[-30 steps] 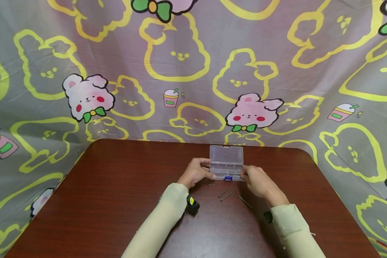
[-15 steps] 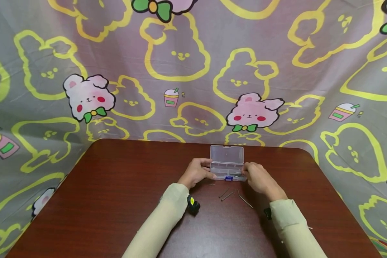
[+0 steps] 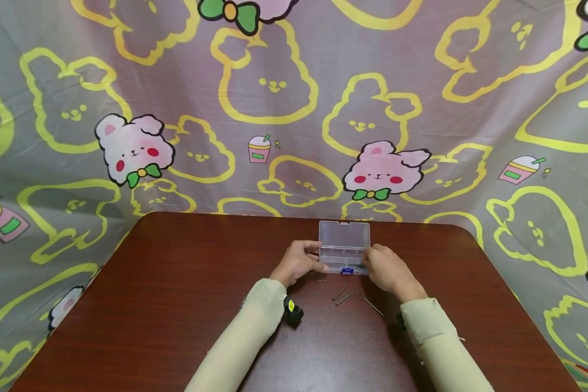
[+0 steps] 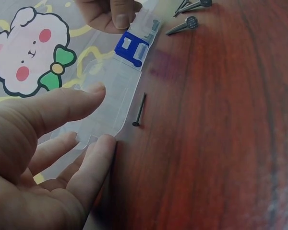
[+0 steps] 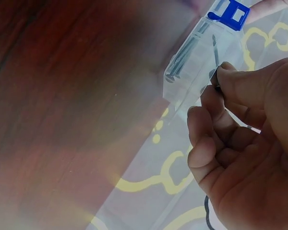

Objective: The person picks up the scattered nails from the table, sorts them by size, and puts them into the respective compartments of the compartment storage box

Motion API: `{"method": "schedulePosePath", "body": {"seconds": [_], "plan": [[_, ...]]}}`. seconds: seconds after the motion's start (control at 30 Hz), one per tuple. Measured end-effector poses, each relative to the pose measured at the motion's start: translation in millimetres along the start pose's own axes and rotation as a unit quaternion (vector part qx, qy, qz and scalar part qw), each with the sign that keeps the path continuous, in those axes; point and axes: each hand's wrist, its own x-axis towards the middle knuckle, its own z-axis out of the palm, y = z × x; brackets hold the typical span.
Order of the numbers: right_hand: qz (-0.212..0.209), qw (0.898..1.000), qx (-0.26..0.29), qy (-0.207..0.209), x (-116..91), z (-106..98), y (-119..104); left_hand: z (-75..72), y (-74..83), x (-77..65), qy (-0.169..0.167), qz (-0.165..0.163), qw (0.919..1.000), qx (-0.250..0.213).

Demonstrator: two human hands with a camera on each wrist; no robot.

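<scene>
A clear plastic compartment box (image 3: 332,261) stands on the table with its lid (image 3: 344,235) raised. My left hand (image 3: 296,263) holds the box's left end, the thumb at the front and the other fingers by the side. At the right end, the thumb and index finger of my right hand (image 3: 388,272) pinch a nail (image 5: 215,50) near its head; its point reaches toward the compartment. Several nails (image 5: 182,57) lie together inside the front right compartment. A short nail (image 4: 140,109) lies on the table before the box.
More loose nails (image 3: 345,298) lie in front of the box, including a longer one (image 3: 373,306) toward the right. A blue latch (image 4: 131,49) sits on the box front. Behind the brown table (image 3: 201,305) hangs a patterned cloth (image 3: 294,136).
My right hand has shifted slightly left and inward over the right end of the box. The left hand and the box have stayed put.
</scene>
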Motion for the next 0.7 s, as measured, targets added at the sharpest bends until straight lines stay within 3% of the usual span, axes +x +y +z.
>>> {"method": "schedulePosePath", "body": {"seconds": [0.4, 0.7], "plan": [[-0.001, 1.0, 0.003, 0.013, 0.1, 4.4, 2.1, 1.7, -0.1, 0.0, 0.003, -0.007, 1.0, 0.003], [-0.006, 0.998, 0.039, 0.039, -6.5, 1.6, 3.6, 0.6, -2.0, 1.3, 0.0, 0.003, 1.0, -0.001]]}}
